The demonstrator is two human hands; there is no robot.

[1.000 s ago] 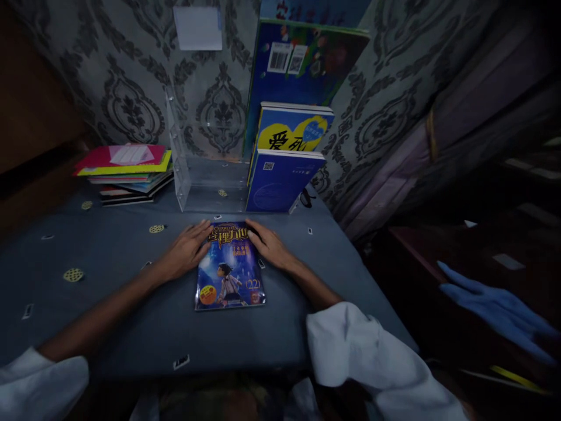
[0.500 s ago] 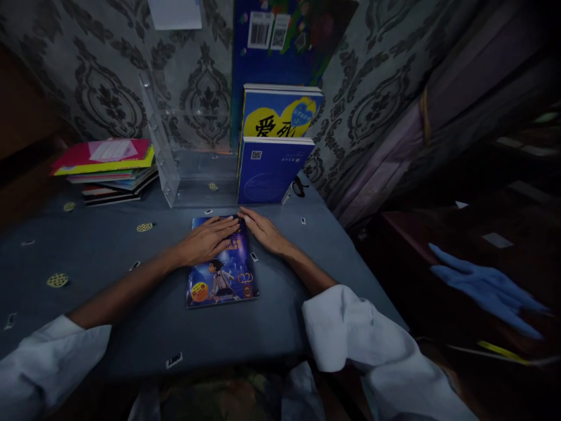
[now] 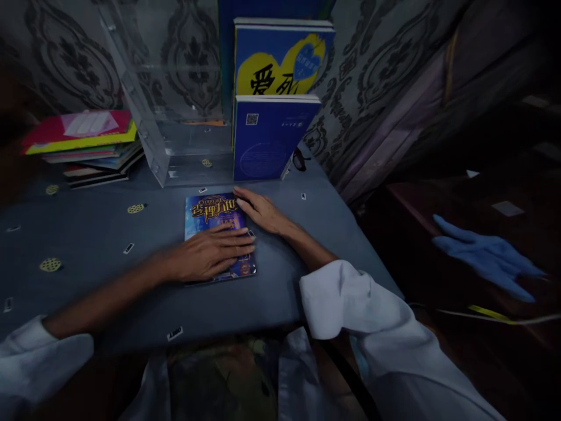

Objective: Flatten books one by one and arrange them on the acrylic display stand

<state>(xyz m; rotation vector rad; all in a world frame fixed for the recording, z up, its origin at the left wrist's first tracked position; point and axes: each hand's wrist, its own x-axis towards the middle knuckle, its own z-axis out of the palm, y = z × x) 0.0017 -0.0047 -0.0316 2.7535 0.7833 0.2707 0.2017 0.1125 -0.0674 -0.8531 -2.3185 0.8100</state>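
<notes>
A thin blue book (image 3: 205,215) with gold lettering lies flat on the table, cover up. My left hand (image 3: 213,252) rests flat across its lower half, fingers stretched to the right and hiding much of the cover picture. At the book's upper right corner lies my right hand (image 3: 259,211), its fingers extended against the edge and partly on the table. Neither hand grasps anything.
Behind the book stands a clear acrylic rack (image 3: 153,146) with upright books (image 3: 274,137) in its right side. A pile of books (image 3: 87,143) lies at the left. Dark glasses (image 3: 300,160) sit beside the rack; a blue glove (image 3: 486,254) lies beyond the table's right edge.
My left hand has slid from the top of the book down to its lower half, uncovering the title. My right hand stays at the corner. The view has tilted downward.
</notes>
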